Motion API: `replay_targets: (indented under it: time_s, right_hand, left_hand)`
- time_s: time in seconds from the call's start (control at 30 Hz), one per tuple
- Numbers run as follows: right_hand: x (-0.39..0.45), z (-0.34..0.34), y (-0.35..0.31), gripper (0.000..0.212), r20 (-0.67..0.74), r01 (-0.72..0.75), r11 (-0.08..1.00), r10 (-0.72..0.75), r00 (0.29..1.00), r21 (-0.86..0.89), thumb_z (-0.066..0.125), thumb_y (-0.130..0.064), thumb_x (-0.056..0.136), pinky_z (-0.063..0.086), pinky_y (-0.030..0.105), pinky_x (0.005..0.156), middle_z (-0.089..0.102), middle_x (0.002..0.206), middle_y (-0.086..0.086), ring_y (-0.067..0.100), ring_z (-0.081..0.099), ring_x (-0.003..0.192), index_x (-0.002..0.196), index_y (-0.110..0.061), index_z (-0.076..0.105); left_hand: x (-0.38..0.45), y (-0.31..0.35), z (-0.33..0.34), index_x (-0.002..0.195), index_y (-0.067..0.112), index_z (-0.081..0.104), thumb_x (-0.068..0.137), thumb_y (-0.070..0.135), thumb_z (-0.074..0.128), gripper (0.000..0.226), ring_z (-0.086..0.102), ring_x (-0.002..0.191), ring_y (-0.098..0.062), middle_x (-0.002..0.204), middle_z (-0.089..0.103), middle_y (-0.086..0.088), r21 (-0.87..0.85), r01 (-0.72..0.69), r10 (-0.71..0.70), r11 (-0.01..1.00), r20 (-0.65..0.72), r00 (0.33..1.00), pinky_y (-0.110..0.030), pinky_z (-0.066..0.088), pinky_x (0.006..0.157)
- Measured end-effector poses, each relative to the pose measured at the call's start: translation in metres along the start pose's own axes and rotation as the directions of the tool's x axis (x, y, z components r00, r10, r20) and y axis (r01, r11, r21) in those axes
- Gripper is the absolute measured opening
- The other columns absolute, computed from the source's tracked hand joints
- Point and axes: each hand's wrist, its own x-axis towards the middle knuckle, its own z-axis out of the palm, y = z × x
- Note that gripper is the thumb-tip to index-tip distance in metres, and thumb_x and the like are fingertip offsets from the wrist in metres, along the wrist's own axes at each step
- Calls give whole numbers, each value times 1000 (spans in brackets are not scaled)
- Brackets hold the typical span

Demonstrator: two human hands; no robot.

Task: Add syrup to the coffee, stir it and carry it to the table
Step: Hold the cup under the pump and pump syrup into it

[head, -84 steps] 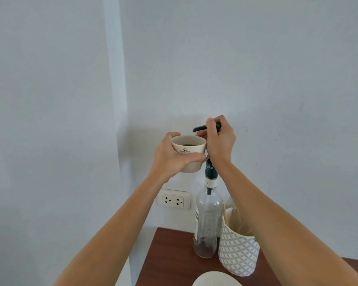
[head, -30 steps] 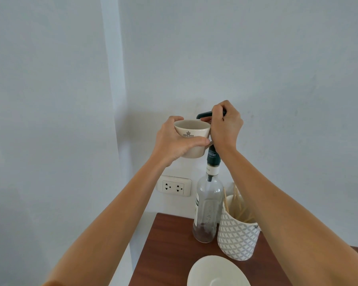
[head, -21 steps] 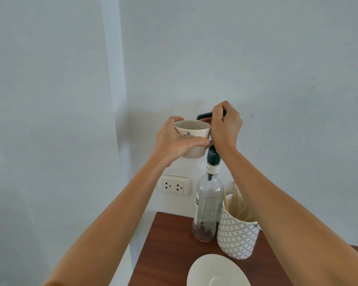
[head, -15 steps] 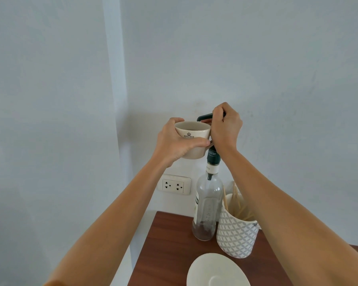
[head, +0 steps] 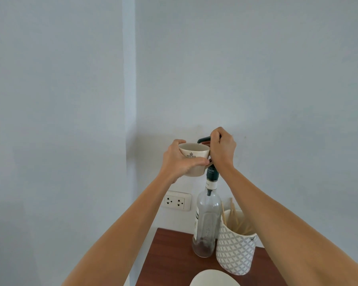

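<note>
My left hand [head: 179, 163] grips a cream coffee cup [head: 194, 154] with a dark crest print, held up in the air against the pump spout. A clear glass syrup bottle [head: 207, 221] stands on the wooden counter, with only a little dark syrup at its bottom. Its dark green pump head [head: 204, 139] reaches over the cup's rim. My right hand [head: 222, 149] is closed over the top of the pump. The cup's inside is hidden from this angle.
A white patterned holder [head: 235, 254] with wooden stir sticks stands right of the bottle. A white saucer [head: 213, 279] lies at the bottom edge on the brown counter [head: 170, 256]. A double wall socket [head: 177, 201] is behind my left forearm. The wall is close.
Cup, pump and both hands have risen a little since 2.8 s ago. Over the last second the hands hold nearly still; only the view shifts slightly.
</note>
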Motion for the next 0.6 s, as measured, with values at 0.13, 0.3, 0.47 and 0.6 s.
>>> replay_targets:
  time_s: [0.13,0.3,0.47,0.6]
  right_hand:
    - [5,-4,-10,24,52,-40,999,39,998,23,38,-16,92,54,33,66,75,73,11,20,75,71,72,-14,50]
    - [2,-15,-17,29,104,-81,997,82,991,-14,43,-40,98,50,34,71,72,80,6,22,66,74,110,-16,50]
    - [-33,-35,-8,31,9,-16,996,17,1000,-87,44,-41,99,50,29,77,62,104,7,19,63,93,113,-14,47]
    - [-68,-56,8,34,130,-93,981,116,985,-173,45,-36,101,50,8,64,68,80,-1,-6,65,66,95,-7,62]
  left_hand:
    - [1,7,-2,137,17,49,58,29,96,93,62,109,-22,124,62,-3,4,-5,5,1000,-4,1000,-26,50,72]
    - [1,17,-5,139,17,48,59,30,95,94,60,112,-23,127,60,-3,10,-31,31,999,1,1000,-26,49,72]
    - [-14,13,-4,138,20,49,56,31,96,95,59,110,-19,123,58,1,-2,-38,38,999,4,999,-19,46,67]
    - [-36,-4,1,137,22,51,58,28,97,91,60,106,-16,119,59,4,4,-52,52,999,9,999,-19,46,69]
